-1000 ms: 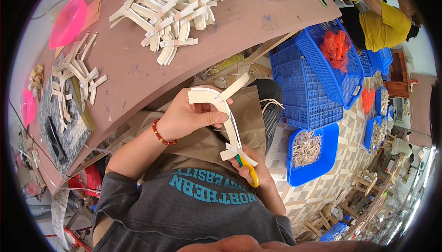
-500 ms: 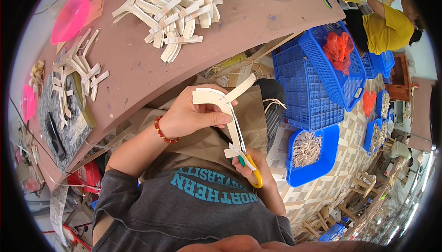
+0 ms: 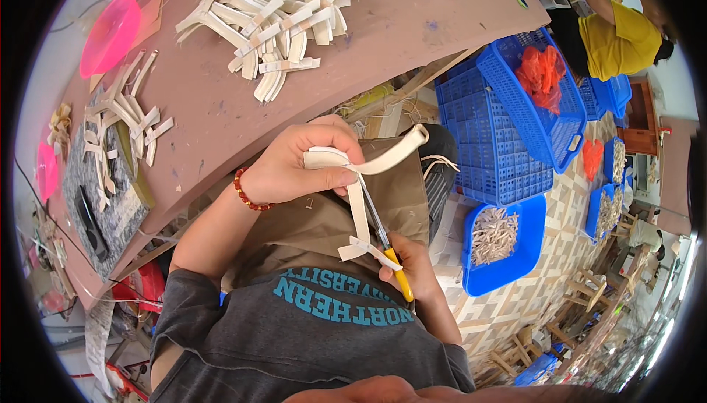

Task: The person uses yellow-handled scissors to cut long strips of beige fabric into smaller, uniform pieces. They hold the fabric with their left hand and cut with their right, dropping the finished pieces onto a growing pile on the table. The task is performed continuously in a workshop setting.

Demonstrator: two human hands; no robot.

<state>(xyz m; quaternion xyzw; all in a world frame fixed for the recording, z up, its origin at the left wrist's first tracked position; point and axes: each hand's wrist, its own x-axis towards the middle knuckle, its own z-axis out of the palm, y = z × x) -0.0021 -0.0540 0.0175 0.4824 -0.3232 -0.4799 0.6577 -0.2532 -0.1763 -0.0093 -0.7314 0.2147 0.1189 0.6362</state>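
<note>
My left hand [image 3: 294, 167] is closed in a pinch on a cream branched strap piece [image 3: 398, 151], held above my lap. One band of it curves up to the right, another hangs down toward my shirt and ends in a short crosspiece [image 3: 359, 248]. Yellow-handled scissors [image 3: 403, 283] are gripped in my right hand [image 3: 411, 262]. Their blades point up along the right side of the hanging band, with the tips near my left fingers. I cannot tell whether the blades touch the strap.
On the brown table [image 3: 213, 119] lie a big heap of similar straps [image 3: 276, 24], a smaller pile [image 3: 129, 112] and a pink bowl [image 3: 110, 33]. To the right stand blue crates [image 3: 493, 145] and a blue tub [image 3: 526, 245] holding cream scraps. A person in yellow [image 3: 618, 42] is farther off.
My left hand has turned the strap piece, so its free band now bends lower and shows its rounded end. The scissors have rotated, with their handle now nearly edge-on.
</note>
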